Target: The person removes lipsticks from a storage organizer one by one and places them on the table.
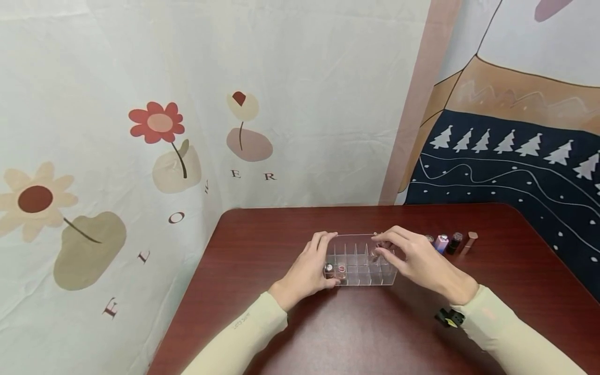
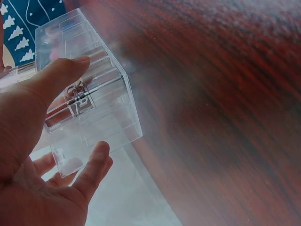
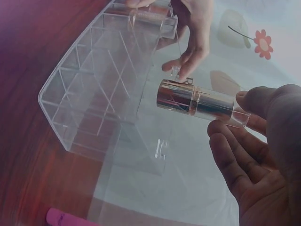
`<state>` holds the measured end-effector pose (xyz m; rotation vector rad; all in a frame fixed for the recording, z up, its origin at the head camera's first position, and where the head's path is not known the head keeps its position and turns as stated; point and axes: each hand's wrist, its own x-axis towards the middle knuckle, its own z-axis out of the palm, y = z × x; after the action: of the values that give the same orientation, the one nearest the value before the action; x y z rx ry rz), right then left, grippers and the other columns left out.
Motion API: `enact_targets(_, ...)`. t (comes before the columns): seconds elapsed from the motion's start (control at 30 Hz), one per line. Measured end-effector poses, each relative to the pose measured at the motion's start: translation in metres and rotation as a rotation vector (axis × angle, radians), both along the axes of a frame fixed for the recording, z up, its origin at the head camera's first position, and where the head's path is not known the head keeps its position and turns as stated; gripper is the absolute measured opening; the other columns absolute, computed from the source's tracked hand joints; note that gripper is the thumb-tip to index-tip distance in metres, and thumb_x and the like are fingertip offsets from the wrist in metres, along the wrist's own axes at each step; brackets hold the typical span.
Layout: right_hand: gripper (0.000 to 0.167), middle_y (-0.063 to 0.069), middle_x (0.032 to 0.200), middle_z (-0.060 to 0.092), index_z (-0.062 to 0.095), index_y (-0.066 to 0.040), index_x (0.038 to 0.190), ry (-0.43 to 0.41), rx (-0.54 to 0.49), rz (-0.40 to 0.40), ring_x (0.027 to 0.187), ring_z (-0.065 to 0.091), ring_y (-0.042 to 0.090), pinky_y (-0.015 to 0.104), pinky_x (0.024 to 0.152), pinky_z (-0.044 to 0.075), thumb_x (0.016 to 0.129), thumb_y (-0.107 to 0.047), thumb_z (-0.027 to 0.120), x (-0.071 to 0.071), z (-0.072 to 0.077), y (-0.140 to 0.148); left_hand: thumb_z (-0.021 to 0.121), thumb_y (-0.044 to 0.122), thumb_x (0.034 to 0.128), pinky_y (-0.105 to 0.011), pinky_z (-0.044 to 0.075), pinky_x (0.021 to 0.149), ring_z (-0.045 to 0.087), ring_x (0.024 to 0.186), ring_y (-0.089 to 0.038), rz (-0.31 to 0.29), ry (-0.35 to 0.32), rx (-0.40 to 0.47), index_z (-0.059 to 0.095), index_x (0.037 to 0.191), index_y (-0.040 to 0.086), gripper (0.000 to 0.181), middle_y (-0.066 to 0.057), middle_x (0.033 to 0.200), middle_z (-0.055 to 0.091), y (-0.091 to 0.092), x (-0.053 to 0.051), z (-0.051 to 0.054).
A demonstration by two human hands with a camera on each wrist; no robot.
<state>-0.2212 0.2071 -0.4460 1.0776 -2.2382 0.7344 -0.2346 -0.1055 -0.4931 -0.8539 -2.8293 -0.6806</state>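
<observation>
Metallic tube point(image 3: 216, 106) seems held near upright, clear end point(image 3: 240, 117) uppermost.

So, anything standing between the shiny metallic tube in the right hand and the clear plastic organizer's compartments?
Nothing visible blocks the shiny metallic tube in the right hand. The clear plastic organizer looks empty at front right; two small cosmetic tubes sit at its front left.

The head camera looks down toward the far edge of the table point(image 1: 356, 328); both close wrist cameras, seemingly tilted, share the box point(image 3: 101, 89).
</observation>
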Motion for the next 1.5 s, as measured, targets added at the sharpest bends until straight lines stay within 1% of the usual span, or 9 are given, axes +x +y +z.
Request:
enact_targets(0.2,0.053,0.002,0.113,0.082,0.083,-0.011,0.130,0.020,-0.004,-0.011,0.087,0.073,0.007,0.017,0.078,0.063,0.083,0.006,0.099,0.001,0.002,0.005,0.113,0.029,0.0777,-0.052,0.064,0.118,0.065,0.143,-0.042,0.001,0.001,0.001,0.036,0.177,0.013,0.126,-0.016,0.171,0.047,0.000,0.001,0.000)
enact_targets(0.33,0.056,0.002,0.114,0.082,0.083,-0.012,0.132,-0.007,-0.018,-0.013,0.088,0.075,0.006,0.013,0.080,0.062,0.082,0.008,0.099,0.001,0.003,0.011,0.113,0.029,0.0776,-0.052,0.064,0.117,0.066,0.141,-0.042,-0.002,0.012,0.004,0.037,0.176,0.011,0.126,-0.017,0.170,0.048,0.001,0.002,0.000)
enact_targets(0.4,0.057,0.001,0.113,0.082,0.083,-0.012,0.133,-0.024,-0.026,-0.013,0.086,0.073,0.005,0.009,0.079,0.059,0.082,0.008,0.099,0.002,0.004,0.014,0.113,0.029,0.0781,-0.051,0.064,0.117,0.066,0.142,-0.042,-0.001,0.005,0.001,0.036,0.177,0.012,0.126,-0.017,0.171,0.047,0.001,0.001,0.000)
enact_targets(0.53,0.058,-0.001,0.112,0.082,0.083,-0.013,0.132,-0.041,-0.038,-0.021,0.083,0.070,0.002,0.008,0.077,0.057,0.081,0.011,0.099,0.002,0.004,0.020,0.113,0.029,0.0782,-0.050,0.064,0.117,0.066,0.141,-0.041,0.000,0.001,-0.006,0.035,0.178,0.012,0.127,-0.017,0.171,0.046,0.001,0.001,-0.001)
enact_targets(0.67,0.060,-0.004,0.111,0.081,0.083,-0.015,0.131,-0.027,-0.038,-0.049,0.081,0.067,0.001,0.007,0.077,0.057,0.079,0.009,0.100,0.002,0.005,0.024,0.113,0.029,0.0780,-0.051,0.064,0.117,0.067,0.140,-0.041,-0.002,0.011,-0.001,0.036,0.177,0.011,0.126,-0.017,0.170,0.047,0.001,0.002,-0.001)
enact_targets(0.93,0.058,0.003,0.115,0.083,0.084,-0.008,0.128,0.014,-0.032,-0.086,0.081,0.071,0.006,0.010,0.079,0.061,0.076,0.011,0.101,0.002,0.007,0.034,0.113,0.028,0.0780,-0.052,0.064,0.117,0.065,0.142,-0.043,-0.007,0.022,0.009,0.037,0.176,0.009,0.125,-0.019,0.169,0.048,0.001,0.002,0.000)
enact_targets(1.07,0.058,0.003,0.115,0.084,0.084,-0.008,0.128,0.016,-0.028,-0.115,0.083,0.074,0.008,0.012,0.081,0.063,0.076,0.011,0.101,0.003,0.008,0.039,0.113,0.029,0.0781,-0.053,0.064,0.117,0.065,0.142,-0.043,-0.008,0.021,0.009,0.038,0.176,0.009,0.125,-0.019,0.169,0.048,0.001,0.002,0.001)
enact_targets(1.23,0.059,0.001,0.113,0.083,0.084,-0.009,0.128,0.005,-0.032,-0.148,0.084,0.076,0.008,0.007,0.085,0.060,0.076,0.011,0.102,0.004,0.007,0.047,0.113,0.029,0.0775,-0.053,0.064,0.117,0.066,0.142,-0.043,-0.009,0.023,0.004,0.038,0.176,0.010,0.125,-0.020,0.169,0.048,0.001,0.002,0.001)
enact_targets(1.5,0.058,0.003,0.111,0.083,0.083,-0.004,0.128,0.022,-0.023,-0.170,0.080,0.077,0.009,0.014,0.076,0.062,0.075,0.013,0.100,0.001,0.005,0.060,0.113,0.028,0.0776,-0.053,0.065,0.116,0.066,0.141,-0.044,0.000,0.010,0.009,0.038,0.175,0.009,0.124,-0.020,0.169,0.048,0.002,0.001,0.001)
